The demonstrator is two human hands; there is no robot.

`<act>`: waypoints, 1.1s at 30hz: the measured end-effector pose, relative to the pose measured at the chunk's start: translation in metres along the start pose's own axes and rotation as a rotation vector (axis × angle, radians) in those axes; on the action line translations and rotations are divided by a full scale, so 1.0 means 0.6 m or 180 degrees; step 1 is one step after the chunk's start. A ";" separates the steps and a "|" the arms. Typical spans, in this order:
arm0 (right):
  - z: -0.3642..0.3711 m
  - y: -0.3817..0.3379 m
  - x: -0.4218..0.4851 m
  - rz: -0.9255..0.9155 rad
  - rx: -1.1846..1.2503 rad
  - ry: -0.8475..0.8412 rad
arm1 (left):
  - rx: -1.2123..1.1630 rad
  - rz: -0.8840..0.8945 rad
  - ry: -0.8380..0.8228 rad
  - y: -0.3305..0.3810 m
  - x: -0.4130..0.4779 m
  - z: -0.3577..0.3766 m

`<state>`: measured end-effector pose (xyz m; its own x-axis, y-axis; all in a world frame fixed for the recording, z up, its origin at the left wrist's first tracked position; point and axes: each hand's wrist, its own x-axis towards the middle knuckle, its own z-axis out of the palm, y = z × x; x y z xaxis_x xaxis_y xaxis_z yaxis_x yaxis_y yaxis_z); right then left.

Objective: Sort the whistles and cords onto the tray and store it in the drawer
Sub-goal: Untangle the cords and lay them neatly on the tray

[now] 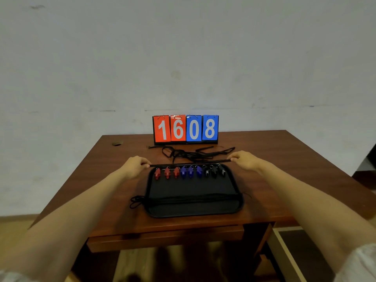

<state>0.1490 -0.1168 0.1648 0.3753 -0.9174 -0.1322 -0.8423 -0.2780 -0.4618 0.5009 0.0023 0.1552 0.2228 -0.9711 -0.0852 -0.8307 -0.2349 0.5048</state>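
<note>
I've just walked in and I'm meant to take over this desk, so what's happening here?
A person pinches one thin black cord taut between left hand and right hand, over the far edge of a flat black rectangular tray on the brown wooden table. The tray holds three red plastic whistles, three blue ones and three black ones in a row, plus a bundle of black cords across its near part. More loose black cords lie tangled behind it.

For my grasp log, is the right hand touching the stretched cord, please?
Touching: head view shows the right hand pinching one end of the stretched cord.
</note>
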 end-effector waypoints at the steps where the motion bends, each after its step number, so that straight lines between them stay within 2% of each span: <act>1: 0.005 0.004 -0.001 0.0012 -0.0030 0.0077 | 0.0019 -0.0027 0.0049 -0.004 0.001 0.008; 5: 0.023 0.023 -0.008 0.0225 0.0320 0.0670 | -0.0026 -0.0174 0.0327 -0.025 0.000 0.035; 13: 0.074 0.063 -0.037 0.0469 -0.0015 0.0126 | 0.0534 -0.0133 0.0206 -0.054 -0.027 0.086; 19: 0.098 0.081 -0.046 0.0611 0.0064 0.0117 | 0.0983 -0.0115 0.0454 -0.055 -0.040 0.108; 33: 0.122 0.099 -0.052 0.0855 -0.0227 0.0065 | 0.1016 -0.0168 0.0435 -0.079 -0.048 0.144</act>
<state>0.1154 -0.0837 0.0776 0.1277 -0.9663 -0.2235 -0.9359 -0.0428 -0.3497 0.4895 0.0376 0.0594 0.3179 -0.9479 0.0228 -0.9291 -0.3066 0.2068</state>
